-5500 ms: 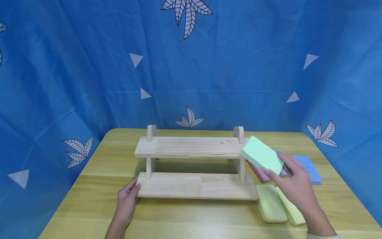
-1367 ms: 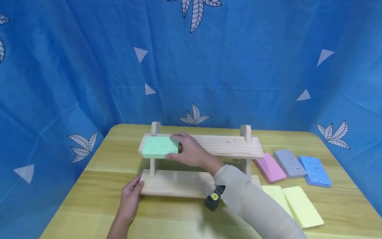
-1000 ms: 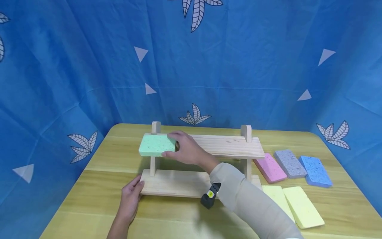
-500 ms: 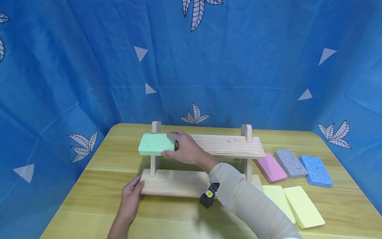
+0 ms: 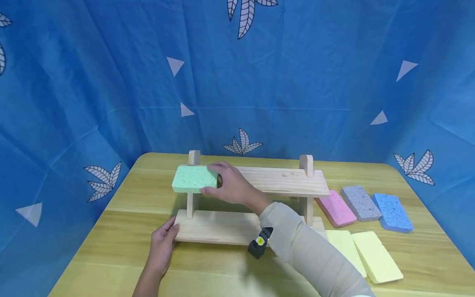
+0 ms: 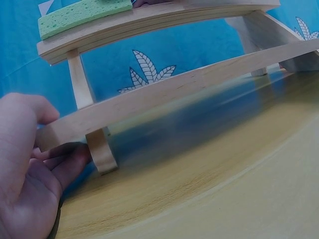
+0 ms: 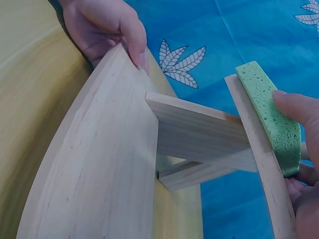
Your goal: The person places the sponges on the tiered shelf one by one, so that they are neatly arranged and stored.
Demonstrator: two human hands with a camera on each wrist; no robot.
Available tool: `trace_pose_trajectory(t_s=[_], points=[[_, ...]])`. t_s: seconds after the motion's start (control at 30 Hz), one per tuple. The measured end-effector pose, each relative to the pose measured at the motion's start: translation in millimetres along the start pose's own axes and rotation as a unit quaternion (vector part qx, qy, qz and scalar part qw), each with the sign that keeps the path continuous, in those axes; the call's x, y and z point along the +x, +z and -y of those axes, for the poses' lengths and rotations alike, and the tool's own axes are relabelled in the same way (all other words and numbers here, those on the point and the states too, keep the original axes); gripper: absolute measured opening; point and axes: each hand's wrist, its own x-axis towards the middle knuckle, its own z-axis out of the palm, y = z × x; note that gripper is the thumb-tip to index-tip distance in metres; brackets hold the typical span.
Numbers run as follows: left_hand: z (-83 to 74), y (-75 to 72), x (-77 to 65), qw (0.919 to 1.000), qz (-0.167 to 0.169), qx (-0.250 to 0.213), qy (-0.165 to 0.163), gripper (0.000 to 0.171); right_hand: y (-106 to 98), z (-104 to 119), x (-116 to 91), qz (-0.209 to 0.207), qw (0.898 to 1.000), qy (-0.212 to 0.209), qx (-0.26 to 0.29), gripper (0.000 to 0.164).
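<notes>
Right hand [image 5: 233, 185] gripping green sponge [image 5: 195, 178], on upper shelf [image 5: 278, 181], left of frame centre, left hand [image 5: 162, 242] pinching lower shelf [image 5: 220, 227] (left end), blue sponge [image 5: 393, 212] far right.

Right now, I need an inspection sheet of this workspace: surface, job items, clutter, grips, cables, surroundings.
Surface: yellowish wood-grain table.
Job items: light-green rectangular sponge lies on the upper board's left end of the pale two-tier wooden rack.
Clutter: loose beyond the rack's right end, pink rectangular sponge, grey rectangular sponge, blue rectangular sponge, two pale-yellow rectangular slabs.
Left grip: holds the lower board's left end.
Right grip: holds the light-green sponge's right end.
Cables: nothing seen.
Surroundings: blue fabric backdrop with white leaf and triangle prints.
</notes>
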Motion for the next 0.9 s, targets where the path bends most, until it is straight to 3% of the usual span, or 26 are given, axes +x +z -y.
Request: trace_pose_trajectory(t_s=[0.9], points=[[-1.8,3.1,-0.9,1.0000,0.001,0.006,-0.007,0.051,-16,-13,-22,-0.006,1.000,0.016,0.012,0.074]])
